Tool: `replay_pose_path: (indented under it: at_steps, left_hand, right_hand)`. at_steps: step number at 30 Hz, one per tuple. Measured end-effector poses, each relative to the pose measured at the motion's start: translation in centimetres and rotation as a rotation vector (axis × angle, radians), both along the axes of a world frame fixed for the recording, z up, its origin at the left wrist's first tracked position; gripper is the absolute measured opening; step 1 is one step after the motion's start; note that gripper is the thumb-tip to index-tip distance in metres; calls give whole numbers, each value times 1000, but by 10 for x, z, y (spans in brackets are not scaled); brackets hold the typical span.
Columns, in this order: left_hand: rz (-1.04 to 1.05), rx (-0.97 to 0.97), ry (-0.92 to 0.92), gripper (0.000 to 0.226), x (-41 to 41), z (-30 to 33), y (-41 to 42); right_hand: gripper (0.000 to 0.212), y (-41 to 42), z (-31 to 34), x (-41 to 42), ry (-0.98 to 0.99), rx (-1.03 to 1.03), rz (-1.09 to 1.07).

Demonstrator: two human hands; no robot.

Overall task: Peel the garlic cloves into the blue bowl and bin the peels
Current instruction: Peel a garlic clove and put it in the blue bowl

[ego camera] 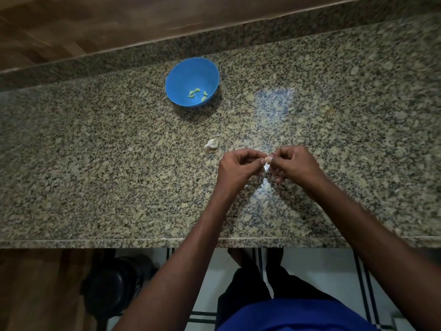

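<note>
A blue bowl (192, 75) stands on the granite counter toward the back, with several peeled garlic cloves (198, 93) lying in its bottom. A white piece of garlic (211, 144) lies on the counter in front of the bowl. My left hand (236, 167) and my right hand (292, 163) meet above the counter, to the right of that piece. Both pinch a small garlic clove (266, 161) between their fingertips, and a bit of pale peel hangs below it.
The speckled granite counter (119, 163) runs left to right, its front edge just below my forearms. A wooden wall rises behind its raised back ledge. On the floor at lower left stands a dark round bin (112, 285). White tiled floor shows below the counter.
</note>
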State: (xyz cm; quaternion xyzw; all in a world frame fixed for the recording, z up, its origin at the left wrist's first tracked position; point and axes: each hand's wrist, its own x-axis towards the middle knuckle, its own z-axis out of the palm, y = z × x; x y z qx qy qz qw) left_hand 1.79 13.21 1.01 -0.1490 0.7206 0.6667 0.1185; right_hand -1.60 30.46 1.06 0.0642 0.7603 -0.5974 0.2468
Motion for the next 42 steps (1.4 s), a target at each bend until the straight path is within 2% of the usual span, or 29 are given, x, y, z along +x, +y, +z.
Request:
replay_pose_path:
  at_steps: [6, 13, 21, 28, 35, 42]
  left_hand:
    - [-21, 41, 2, 14, -2, -1, -1]
    - [-12, 169, -91, 16, -9, -3, -5]
    - [-16, 88, -56, 20, -10, -5, -3]
    - [74, 189, -135, 17, -5, -6, 2]
    - [113, 202, -120, 14, 0, -7, 4]
    - [120, 109, -62, 10, 4, -4, 3]
  right_hand:
    - [15, 1, -2, -2, 18, -24, -3]
    - [15, 4, -3, -6, 17, -61, 30]
    - [19, 5, -6, -6, -27, -125, -16]
    - [11, 2, -3, 2, 197, 1, 19]
    - [12, 3, 4, 5, -44, -228, -97]
    - [14, -3, 9, 6, -135, -241, -107]
